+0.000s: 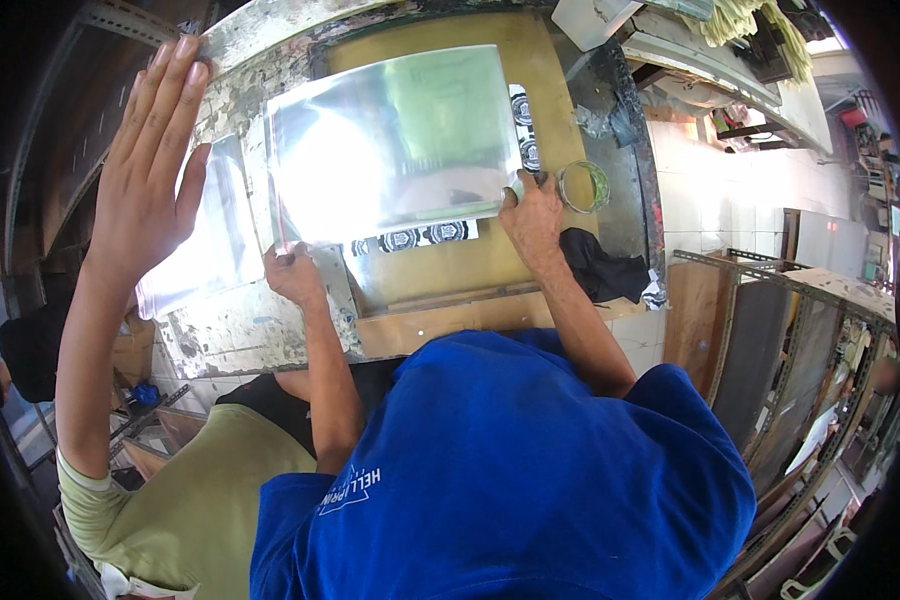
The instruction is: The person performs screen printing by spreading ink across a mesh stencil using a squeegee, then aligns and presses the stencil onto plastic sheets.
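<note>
A large, glossy clear plastic sheet (420, 130) lies or hovers over a yellowish flat panel (420, 275) with a wooden front edge; whether it touches the panel I cannot tell. My left hand (295, 276) pinches its near left corner. At the near right corner my right hand (533, 222) grips the sheet, fingers curled, with a small pale bit at the fingertips. Under the sheet, a white strip with black round emblems (440, 233) shows along its near and right edges. A clear ring-shaped thing (583, 187), perhaps a tape roll, stands beside my right hand.
A co-worker's open hand (150, 170) is raised at the left, over a worn table and another shiny sheet (210, 240). Black cloth (602, 266) lies right of my right wrist. Metal racks with boards (785, 330) stand at the right.
</note>
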A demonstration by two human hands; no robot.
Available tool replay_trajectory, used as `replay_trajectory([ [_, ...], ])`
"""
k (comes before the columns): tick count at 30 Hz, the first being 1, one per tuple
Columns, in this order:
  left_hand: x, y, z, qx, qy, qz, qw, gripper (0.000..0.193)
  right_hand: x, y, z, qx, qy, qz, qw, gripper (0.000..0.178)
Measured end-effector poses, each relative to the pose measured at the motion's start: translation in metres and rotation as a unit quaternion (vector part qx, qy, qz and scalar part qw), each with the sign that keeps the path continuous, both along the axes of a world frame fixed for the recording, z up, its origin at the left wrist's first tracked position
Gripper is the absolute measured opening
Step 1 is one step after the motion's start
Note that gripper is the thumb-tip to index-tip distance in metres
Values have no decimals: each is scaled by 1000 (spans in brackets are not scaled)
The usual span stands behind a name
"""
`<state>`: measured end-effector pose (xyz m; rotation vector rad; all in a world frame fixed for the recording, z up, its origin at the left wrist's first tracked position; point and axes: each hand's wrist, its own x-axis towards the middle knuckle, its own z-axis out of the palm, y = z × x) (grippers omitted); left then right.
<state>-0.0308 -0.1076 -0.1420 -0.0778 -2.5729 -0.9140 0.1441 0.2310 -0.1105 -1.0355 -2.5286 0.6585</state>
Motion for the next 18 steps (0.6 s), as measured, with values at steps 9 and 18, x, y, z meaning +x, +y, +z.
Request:
replay_trajectory([
  [9,-15,-3,17,-19,17,-85,996,36,2,1,2,22,-19,-35,999,36],
  [18,-14,-6,30,-51,39,-108,992,39,-2,2,2,139,-75,39,987,27],
])
